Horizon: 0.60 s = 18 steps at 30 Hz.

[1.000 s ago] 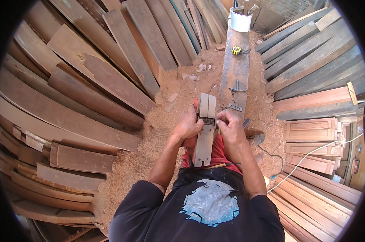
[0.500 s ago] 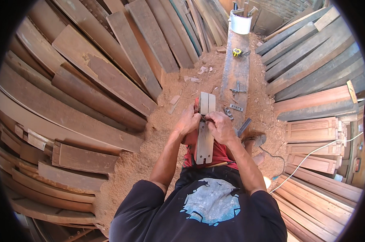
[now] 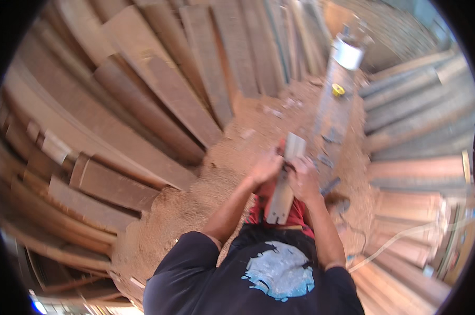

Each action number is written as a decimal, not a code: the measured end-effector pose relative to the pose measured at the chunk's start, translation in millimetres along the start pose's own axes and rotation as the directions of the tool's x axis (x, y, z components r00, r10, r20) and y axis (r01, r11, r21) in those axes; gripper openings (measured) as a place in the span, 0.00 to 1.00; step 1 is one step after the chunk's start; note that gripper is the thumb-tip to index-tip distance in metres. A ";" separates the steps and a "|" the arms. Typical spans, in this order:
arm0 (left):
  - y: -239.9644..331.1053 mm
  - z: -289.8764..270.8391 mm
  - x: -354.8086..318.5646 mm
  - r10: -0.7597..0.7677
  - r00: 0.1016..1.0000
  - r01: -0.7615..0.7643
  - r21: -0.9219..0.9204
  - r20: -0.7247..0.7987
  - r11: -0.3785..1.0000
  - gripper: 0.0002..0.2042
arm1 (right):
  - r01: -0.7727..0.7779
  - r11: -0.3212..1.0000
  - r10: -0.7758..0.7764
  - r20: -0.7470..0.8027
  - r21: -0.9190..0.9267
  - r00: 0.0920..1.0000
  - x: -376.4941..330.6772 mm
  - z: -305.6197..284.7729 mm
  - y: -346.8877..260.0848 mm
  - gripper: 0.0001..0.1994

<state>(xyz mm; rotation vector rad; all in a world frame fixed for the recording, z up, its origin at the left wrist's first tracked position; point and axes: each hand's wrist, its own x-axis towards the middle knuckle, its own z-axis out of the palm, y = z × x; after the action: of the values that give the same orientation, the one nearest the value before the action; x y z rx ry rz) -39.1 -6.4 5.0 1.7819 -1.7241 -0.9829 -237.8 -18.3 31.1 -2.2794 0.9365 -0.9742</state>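
Head view shows the left hand [image 3: 265, 167] and the right hand [image 3: 302, 178] both closed around a narrow grey wooden board [image 3: 282, 195]. It is held in front of the body, above the sawdust floor [image 3: 195, 205], near a long workbench [image 3: 332, 113].

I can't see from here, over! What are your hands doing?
Left hand and right hand both gripping grey wood piece. Plank just ahead. Sawdust below.

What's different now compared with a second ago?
The view has swung left and blurred, so the bench sits further right. Both hands, left hand and right hand, still grip the short grey board near its middle, upright over the lap. Nothing was let go.
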 end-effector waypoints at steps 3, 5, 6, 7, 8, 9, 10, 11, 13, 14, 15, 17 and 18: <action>-2.7 12.0 6.7 -0.011 0.998 0.004 -0.119 -0.059 0.993 0.29 | -0.022 0.998 0.023 0.014 -0.058 1.000 -3.5 3.0 0.5 0.07; 9.5 20.0 8.5 -0.076 0.991 0.062 -0.127 -0.110 0.990 0.27 | -0.066 0.998 0.067 0.031 -0.015 0.997 -6.5 -1.4 4.4 0.07; 15.2 22.5 12.2 -0.079 0.993 0.072 -0.086 -0.089 0.994 0.27 | -0.109 0.994 0.110 0.022 -0.018 0.994 -8.6 -4.9 7.0 0.07; 22.3 20.8 10.0 -0.089 0.994 0.086 -0.054 -0.070 0.995 0.26 | -0.125 0.991 0.126 0.019 -0.044 0.992 -9.5 -3.1 6.1 0.06; 26.2 14.7 8.4 -0.088 0.994 0.084 -0.063 -0.064 0.994 0.27 | -0.145 0.987 0.146 0.010 -0.072 0.989 -8.6 -1.1 5.4 0.06; 31.0 7.8 0.1 -0.095 0.994 0.091 -0.071 -0.057 0.993 0.27 | -0.167 0.981 0.168 0.006 -0.094 0.986 -10.3 1.2 4.5 0.06; 33.1 4.2 -4.2 -0.098 0.994 0.094 -0.079 -0.044 0.992 0.27 | -0.158 0.977 0.161 0.011 -0.140 0.987 -10.6 3.7 6.0 0.08; 33.2 5.4 -3.4 -0.096 0.994 0.091 -0.089 -0.057 0.992 0.27 | -0.160 0.972 0.166 0.023 -0.170 0.986 -10.2 4.0 7.2 0.08; 30.6 8.1 -4.8 -0.108 0.990 0.099 -0.104 -0.093 0.990 0.28 | -0.154 0.965 0.169 0.054 -0.214 0.984 -7.3 8.0 4.0 0.09; 27.1 11.6 -2.7 -0.101 0.989 0.091 -0.097 -0.109 0.991 0.28 | -0.165 0.965 0.181 0.061 -0.205 0.982 -6.2 8.3 1.8 0.10; 25.1 15.4 1.5 -0.089 0.989 0.078 -0.089 -0.121 0.993 0.28 | -0.180 0.963 0.196 0.063 -0.200 0.979 -5.1 6.0 0.3 0.10; 18.5 24.3 3.3 -0.072 0.983 0.053 -0.113 -0.167 0.992 0.27 | -0.207 0.965 0.217 0.045 -0.162 0.975 -4.4 2.8 -3.5 0.13; 18.0 27.0 4.4 -0.063 0.977 0.035 -0.139 -0.202 0.990 0.25 | -0.220 0.967 0.224 0.018 -0.128 0.975 -3.6 1.7 -5.1 0.16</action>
<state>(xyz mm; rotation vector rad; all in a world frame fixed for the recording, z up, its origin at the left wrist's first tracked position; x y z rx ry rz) -71.5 -8.6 0.7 1.7781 -1.4593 -0.8786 -236.3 -12.1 31.8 -2.2234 1.2397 -0.8002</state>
